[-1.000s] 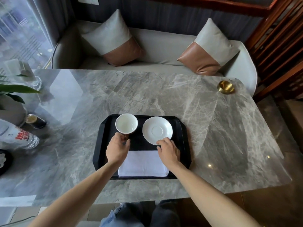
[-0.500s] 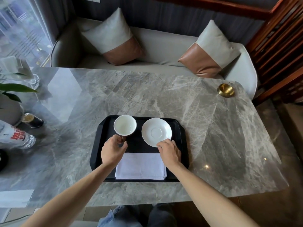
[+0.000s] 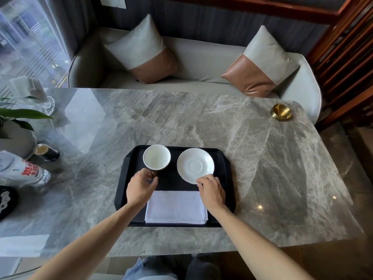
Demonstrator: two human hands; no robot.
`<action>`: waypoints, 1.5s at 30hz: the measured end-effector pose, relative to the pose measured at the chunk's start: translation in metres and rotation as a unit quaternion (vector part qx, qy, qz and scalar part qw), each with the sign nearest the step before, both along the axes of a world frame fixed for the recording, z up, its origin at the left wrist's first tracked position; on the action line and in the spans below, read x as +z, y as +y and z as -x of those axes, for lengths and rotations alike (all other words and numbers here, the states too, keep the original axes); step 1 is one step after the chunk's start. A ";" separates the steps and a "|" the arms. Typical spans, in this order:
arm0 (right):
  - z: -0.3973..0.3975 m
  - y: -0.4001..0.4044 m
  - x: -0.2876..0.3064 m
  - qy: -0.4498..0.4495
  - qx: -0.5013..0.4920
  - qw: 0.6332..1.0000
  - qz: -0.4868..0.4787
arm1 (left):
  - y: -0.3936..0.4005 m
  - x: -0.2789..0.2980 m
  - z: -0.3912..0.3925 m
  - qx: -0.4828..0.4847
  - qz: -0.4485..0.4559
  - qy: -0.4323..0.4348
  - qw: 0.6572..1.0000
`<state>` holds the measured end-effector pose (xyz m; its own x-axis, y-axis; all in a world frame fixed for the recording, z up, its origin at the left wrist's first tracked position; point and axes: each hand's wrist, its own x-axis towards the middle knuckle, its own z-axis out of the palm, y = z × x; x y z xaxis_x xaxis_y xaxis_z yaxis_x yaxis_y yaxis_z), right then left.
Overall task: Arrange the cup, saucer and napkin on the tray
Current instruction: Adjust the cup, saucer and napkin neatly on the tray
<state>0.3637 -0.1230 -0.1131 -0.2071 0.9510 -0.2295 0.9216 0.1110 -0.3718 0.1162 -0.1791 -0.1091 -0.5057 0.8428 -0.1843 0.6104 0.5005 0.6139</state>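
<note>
A black tray (image 3: 226,178) lies on the grey marble table. At its back left stands a cup (image 3: 156,159), white inside and dark outside. A white saucer (image 3: 195,165) lies to the cup's right. A folded white napkin (image 3: 176,207) covers the tray's front half. My left hand (image 3: 141,186) is closed around the cup's handle at its near side. With my right hand (image 3: 212,189) I pinch the saucer's near rim. Both cup and saucer rest on the tray.
At the left edge are a potted plant (image 3: 14,126), a small dark jar (image 3: 46,153), a clear bottle lying down (image 3: 22,172) and a glass napkin holder (image 3: 36,98). A brass dish (image 3: 281,112) sits at the far right corner. A sofa with two cushions stands behind the table.
Both hands keep their grips on the cup and the saucer. The camera view has shifted slightly; the objects sit in the same places on the tray.
</note>
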 end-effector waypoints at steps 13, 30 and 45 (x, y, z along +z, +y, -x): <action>-0.016 -0.016 -0.001 0.109 -0.031 0.993 0.013 | -0.019 0.001 0.002 -0.051 0.038 -0.029 0.998; -0.030 -0.076 -0.020 0.134 -0.074 0.985 0.081 | -0.065 -0.024 -0.002 -0.052 0.095 -0.113 0.988; -0.035 -0.073 -0.023 0.093 -0.002 0.991 0.094 | -0.072 -0.023 0.005 -0.110 0.076 -0.077 0.988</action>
